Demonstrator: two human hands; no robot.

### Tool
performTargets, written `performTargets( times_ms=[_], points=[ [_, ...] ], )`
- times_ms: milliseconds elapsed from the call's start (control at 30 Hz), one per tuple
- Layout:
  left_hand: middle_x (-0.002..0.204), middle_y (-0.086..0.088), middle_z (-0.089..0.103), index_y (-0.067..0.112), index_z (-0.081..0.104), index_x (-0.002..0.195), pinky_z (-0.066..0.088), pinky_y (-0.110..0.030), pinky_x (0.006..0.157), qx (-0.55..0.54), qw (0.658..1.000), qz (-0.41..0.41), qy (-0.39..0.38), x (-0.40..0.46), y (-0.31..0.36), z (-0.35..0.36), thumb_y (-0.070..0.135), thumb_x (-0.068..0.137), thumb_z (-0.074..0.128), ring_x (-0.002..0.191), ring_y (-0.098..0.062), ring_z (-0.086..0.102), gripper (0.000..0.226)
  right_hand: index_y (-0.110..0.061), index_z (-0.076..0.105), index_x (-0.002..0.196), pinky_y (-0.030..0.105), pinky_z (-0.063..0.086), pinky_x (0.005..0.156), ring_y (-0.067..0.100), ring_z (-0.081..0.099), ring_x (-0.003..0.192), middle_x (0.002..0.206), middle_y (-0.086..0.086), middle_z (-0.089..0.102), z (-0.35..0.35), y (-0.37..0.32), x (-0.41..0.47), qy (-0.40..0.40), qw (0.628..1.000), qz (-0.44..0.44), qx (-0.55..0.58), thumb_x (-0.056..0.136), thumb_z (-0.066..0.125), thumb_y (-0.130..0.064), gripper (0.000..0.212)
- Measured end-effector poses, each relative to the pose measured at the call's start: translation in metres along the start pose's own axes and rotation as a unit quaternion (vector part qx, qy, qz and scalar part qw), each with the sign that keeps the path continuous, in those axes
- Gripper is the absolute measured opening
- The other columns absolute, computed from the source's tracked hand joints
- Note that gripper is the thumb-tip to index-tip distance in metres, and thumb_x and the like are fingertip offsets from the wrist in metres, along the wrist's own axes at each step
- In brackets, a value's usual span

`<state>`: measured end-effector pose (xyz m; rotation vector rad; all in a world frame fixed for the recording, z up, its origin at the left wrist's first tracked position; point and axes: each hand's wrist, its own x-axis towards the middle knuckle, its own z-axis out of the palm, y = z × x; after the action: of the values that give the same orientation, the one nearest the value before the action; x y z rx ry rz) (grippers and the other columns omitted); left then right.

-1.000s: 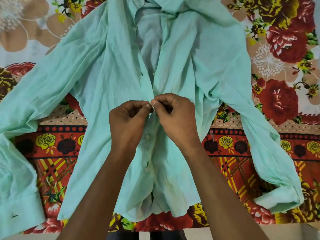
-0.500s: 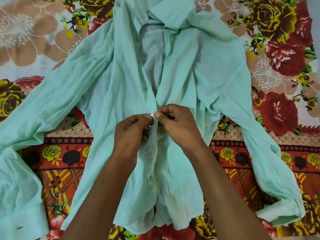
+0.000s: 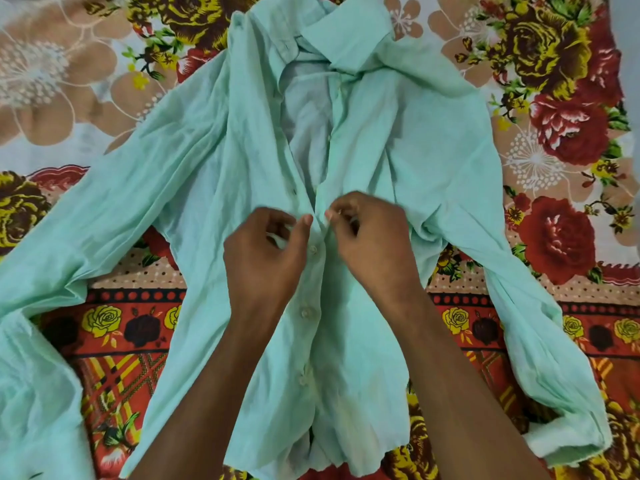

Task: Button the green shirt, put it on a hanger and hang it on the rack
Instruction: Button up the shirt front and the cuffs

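I register a plain mint-green shirt [image 3: 214, 161] with pale buttons [image 3: 305, 312] — on a bedsheet [image 3: 554, 140] printed with red, yellow and beige flowers.

Single head-worn view, looking forward and steeply down.

Wide-angle camera sits above the person's forearms, which enter from the bottom edge, left hand [image 3: 263, 258] and right hand [image 3: 372, 244] near frame centre. View faces away from the body, close to the work: the green shirt [image 3: 398, 140] fills most of the frame, collar toward the top edge, hem at the bottom, sleeves cut off at left. Floral bedsheet [image 3: 561, 109] fills the margins. No second view, so no shared area.
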<state>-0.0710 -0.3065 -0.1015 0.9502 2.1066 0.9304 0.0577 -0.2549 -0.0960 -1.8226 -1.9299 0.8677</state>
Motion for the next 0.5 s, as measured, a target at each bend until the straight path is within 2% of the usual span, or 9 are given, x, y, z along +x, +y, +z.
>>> performTargets(
  times_ms=[67,233,367,500],
  points=[
    [0.077,0.011,0.068,0.025,0.065,0.09,0.048,-0.021,0.068,0.022,0.998,0.041,0.04,0.013,0.008,0.009,0.048,0.087,0.072,0.071,-0.004,0.065,0.025,-0.012,0.076,0.096,0.036,0.056,0.083,0.017,0.071,0.087,0.089,0.0,0.076,0.005,-0.004,0.016,0.038,0.999,-0.014,0.003,0.094,0.068,-0.014,0.009],
    [0.082,0.005,0.068,0.019,0.061,0.1,0.054,-0.041,0.071,0.128,0.99,0.041,0.032,0.046,0.009,0.035,0.054,0.087,0.065,0.077,-0.018,0.066,0.037,-0.012,0.075,0.103,0.042,0.055,0.087,0.025,0.069,0.094,0.094,0.006,0.074,0.031,-0.001,0.043,-0.01,0.999,0.019,-0.04,0.094,0.062,-0.015,0.016],
    [0.087,0.001,0.072,0.016,0.065,0.097,0.055,-0.042,0.074,0.168,0.985,0.02,0.026,0.057,0.007,0.034,0.042,0.088,0.064,0.083,-0.025,0.068,0.028,-0.014,0.071,0.101,0.037,0.052,0.078,0.023,0.063,0.089,0.091,0.004,0.068,0.037,-0.001,0.046,-0.003,0.997,0.023,-0.069,0.095,0.066,-0.027,0.015],
    [0.074,0.002,0.071,0.015,0.07,0.083,0.057,-0.038,0.07,0.137,0.99,0.01,0.011,0.058,0.01,0.026,0.026,0.082,0.063,0.071,-0.02,0.066,0.012,-0.013,0.066,0.091,0.039,0.05,0.073,0.022,0.056,0.08,0.083,0.002,0.061,0.035,-0.005,0.044,0.008,0.993,0.005,-0.12,0.096,0.06,-0.02,0.011]
  ],
)
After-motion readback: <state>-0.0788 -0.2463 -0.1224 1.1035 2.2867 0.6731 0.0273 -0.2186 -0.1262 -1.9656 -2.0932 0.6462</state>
